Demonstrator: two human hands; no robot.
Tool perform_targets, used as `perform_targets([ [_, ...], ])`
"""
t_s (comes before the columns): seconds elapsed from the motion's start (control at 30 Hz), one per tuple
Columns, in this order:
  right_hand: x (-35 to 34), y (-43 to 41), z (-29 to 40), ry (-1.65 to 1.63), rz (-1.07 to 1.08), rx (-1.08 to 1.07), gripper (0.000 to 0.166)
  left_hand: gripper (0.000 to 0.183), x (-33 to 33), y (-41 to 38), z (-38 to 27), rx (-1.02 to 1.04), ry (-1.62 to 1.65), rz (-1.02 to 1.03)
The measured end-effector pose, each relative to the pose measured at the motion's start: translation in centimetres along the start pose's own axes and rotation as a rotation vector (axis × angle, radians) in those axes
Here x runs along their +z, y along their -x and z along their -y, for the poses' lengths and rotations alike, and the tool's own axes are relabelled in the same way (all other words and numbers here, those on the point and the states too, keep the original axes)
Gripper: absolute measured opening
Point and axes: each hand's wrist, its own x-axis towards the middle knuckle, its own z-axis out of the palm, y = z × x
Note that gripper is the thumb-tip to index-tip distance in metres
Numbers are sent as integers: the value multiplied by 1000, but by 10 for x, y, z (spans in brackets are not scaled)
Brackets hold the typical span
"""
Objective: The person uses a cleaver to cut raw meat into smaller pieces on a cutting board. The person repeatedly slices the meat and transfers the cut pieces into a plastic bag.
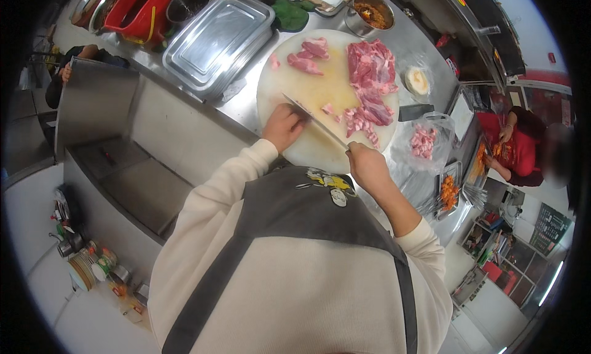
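Note:
My right hand [369,167] grips the handle of a kitchen knife [321,125], whose blade slants across a round white cutting board [323,84]. Beside the blade, my left hand [284,128] rests on the board with its fingers curled. Whether it pins a piece of meat there is hidden by the fingers and the knife. A large slab of raw meat [371,63] lies on the board's right side. Small cut pieces [362,123] are heaped below it, and several chunks [307,58] sit near the far left edge.
Stacked metal trays [221,40] stand left of the board. A metal pot of sauce [369,17] is behind it. To the right are a plastic bag with diced meat [424,142] and a dark block [415,112]. A co-worker [512,146] handles reddish food; another person's hand [67,72] is far left.

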Motion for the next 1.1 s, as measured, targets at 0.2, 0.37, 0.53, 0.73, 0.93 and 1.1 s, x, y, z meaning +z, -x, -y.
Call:
perform_targets([
  [0.2,27,-41,3,-56,-24,-28,13,17,-1,-2,7,13,10,20],
  [0.37,39,-100,24,-86,-103,-85,12,20,4,4,10,5,-16,93],
  [0.53,38,-57,-6,-106,-75,-26,15,24,-2,8,13,36,12,98],
  [0.73,19,11,-30,-45,-72,127,15,32,-11,15,-2,-168,-1,-94],
  [0.93,2,14,6,-161,-89,78,16,23,-3,11,6,40,8,-22],
  [1.1,10,3,7,-104,-18,10,15,20,1,9,8,20,8,20],
])
